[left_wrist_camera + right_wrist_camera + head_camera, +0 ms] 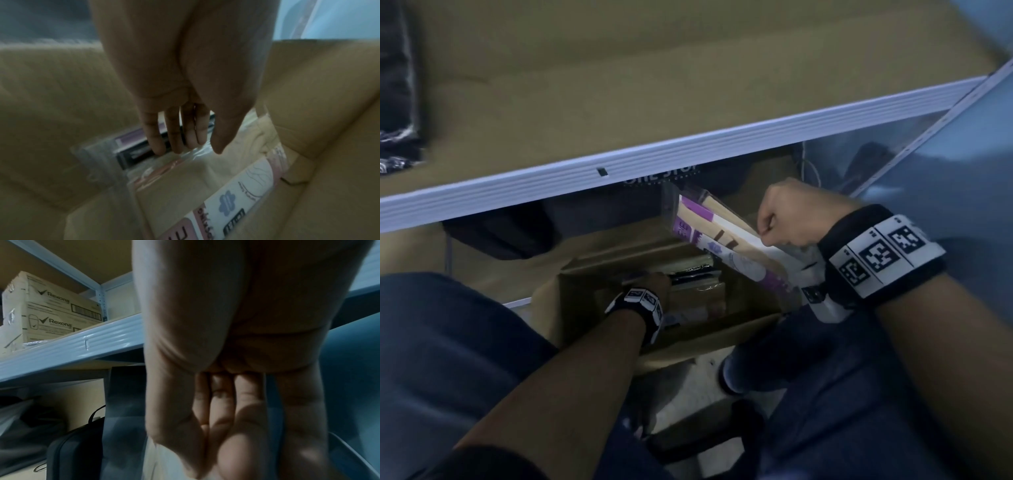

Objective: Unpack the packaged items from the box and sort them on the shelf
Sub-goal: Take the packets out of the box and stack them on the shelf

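right hand (789, 214) grips a packet (726, 240) under the shelf (688, 150).

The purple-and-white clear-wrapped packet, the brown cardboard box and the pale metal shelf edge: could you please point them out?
Purple-and-white clear-wrapped packet (709, 236): head view, printed face.
Brown cardboard box (599, 267): head view, far wall.
Pale metal shelf edge (688, 144): head view, ribbed front.

The clear packet (717, 240) showed purple, white and tan. The cardboard box (571, 308) was brown, and the shelf edge (688, 147) pale blue-white.
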A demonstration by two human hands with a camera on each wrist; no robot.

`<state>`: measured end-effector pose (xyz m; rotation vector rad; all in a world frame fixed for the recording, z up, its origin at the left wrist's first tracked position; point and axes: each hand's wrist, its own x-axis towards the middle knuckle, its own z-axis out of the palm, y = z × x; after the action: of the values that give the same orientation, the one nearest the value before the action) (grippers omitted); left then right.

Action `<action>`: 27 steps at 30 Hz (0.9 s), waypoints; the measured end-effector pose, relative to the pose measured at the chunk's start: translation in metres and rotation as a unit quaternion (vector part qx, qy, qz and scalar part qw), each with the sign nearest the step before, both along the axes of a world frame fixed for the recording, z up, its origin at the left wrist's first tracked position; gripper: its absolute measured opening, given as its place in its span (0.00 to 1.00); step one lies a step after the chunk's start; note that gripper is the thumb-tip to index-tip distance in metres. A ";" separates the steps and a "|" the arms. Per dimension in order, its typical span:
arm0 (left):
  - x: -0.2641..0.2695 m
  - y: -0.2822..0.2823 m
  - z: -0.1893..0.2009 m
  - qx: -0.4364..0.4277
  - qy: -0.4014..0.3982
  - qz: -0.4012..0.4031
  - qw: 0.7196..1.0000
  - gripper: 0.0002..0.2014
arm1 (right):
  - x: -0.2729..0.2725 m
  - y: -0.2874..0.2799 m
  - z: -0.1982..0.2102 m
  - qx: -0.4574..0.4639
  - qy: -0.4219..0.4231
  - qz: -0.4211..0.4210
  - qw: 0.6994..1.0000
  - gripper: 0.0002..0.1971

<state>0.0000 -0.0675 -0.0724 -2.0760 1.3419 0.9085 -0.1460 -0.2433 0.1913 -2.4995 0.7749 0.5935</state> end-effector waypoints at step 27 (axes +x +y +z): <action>-0.008 -0.007 0.035 -0.100 0.121 0.027 0.987 0.12 | -0.002 0.003 0.004 -0.013 0.004 0.012 1.000 0.05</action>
<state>-0.0076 -0.0747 -0.0378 -2.2168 1.5633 1.1188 -0.1484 -0.2401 0.1950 -2.5345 0.7605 0.6065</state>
